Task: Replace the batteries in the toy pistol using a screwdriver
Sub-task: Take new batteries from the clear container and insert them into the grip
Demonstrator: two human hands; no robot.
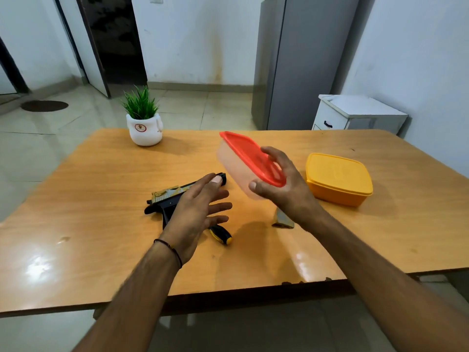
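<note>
Box w/ red lid [238, 168] tilted up in your R hand [281, 184], fingers grasping it, prob. so L hand [195, 212] can pull the lid. L fingers spread, released. Toy pistol [172, 191] lies under them, screwdriver [220, 235] just behind the pinky.

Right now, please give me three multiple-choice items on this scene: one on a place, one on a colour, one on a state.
1. Where does the pistol lie?
A. on the table, by the left hand
B. on the floor
C. in a drawer

2. What colour is the lid of the clear box that the right hand holds?
A. green
B. red
C. white

3. How is the yellow box?
A. lying overturned
B. closed, lid on
C. open, lid off

Answers:
1 A: the pistol lies flat on the table and the left hand is spread over its grip.
2 B: the lid on the tilted clear box is red.
3 B: the yellow lid sits on its base.
</note>
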